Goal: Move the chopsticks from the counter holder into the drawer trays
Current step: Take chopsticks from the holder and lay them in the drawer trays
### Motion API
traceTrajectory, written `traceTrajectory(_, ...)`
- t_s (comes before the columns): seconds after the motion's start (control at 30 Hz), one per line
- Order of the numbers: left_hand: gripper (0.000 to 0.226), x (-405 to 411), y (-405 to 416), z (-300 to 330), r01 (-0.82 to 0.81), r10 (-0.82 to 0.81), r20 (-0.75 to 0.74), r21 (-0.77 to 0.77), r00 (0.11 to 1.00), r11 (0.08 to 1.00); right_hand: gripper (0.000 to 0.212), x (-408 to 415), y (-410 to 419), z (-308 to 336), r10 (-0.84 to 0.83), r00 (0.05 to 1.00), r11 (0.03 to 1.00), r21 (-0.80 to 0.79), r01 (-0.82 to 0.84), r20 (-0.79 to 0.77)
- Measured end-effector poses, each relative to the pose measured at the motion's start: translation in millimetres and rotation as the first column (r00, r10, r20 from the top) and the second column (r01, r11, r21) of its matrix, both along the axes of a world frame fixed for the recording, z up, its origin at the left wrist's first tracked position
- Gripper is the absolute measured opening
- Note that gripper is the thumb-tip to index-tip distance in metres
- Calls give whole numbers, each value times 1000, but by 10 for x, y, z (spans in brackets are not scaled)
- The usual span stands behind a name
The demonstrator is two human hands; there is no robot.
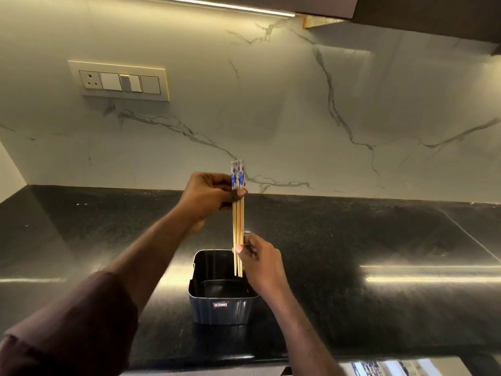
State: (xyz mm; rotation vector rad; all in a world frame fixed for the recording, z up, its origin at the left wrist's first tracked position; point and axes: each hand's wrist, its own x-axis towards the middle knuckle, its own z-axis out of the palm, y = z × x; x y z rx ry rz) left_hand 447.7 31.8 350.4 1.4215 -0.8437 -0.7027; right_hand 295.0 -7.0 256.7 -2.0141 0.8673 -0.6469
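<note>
Warm strip light (217, 5) overhead, glare streaks on counter (406, 275), wide-angle edge bending

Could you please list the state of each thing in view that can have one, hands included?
chopsticks: upright, bunched, lifted above the holder, held by both hands.
holder: on the counter, open-topped, nothing visible inside.
left hand: grips the chopsticks near their patterned tops.
right hand: pinches the chopsticks near their tips.
wall switch: position cannot be told.
</note>
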Motion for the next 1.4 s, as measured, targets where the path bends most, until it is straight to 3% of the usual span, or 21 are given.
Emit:
traceTrajectory(0.13,23,-22,141,465,22,-20,22,-78,1000,997,13,-44,69,203,111,984,952,271,-145,138)
traceTrajectory(0.23,32,-73,265,698,39,-31,69,-109,997,993,16,-88,166,333,141,940,850,448,-276,311)
traceTrajectory(0.4,36,-178,507,864,53,-38,114,-133,993,990,17,-192,364,495,129,897,791,501,-350,424)
traceTrajectory(0.73,34,-436,1246,887,77,-61,97,-177,993,981,14,-599,1051,713,117,931,825,488,-285,345)
traceTrajectory(1.0,33,-896,1937,488,147,-141,50,-135,989,980,16,-1161,1877,487,40,965,812,554,-183,261)
traceTrajectory(1.17,30,-1426,2237,189,195,-202,-54,-106,978,975,14,-1756,2223,230,0,986,827,554,-92,164)
traceTrajectory(1.4,36,-2319,2204,2,264,-268,-85,-49,960,963,12,-2741,2236,115,-81,995,825,564,29,66)
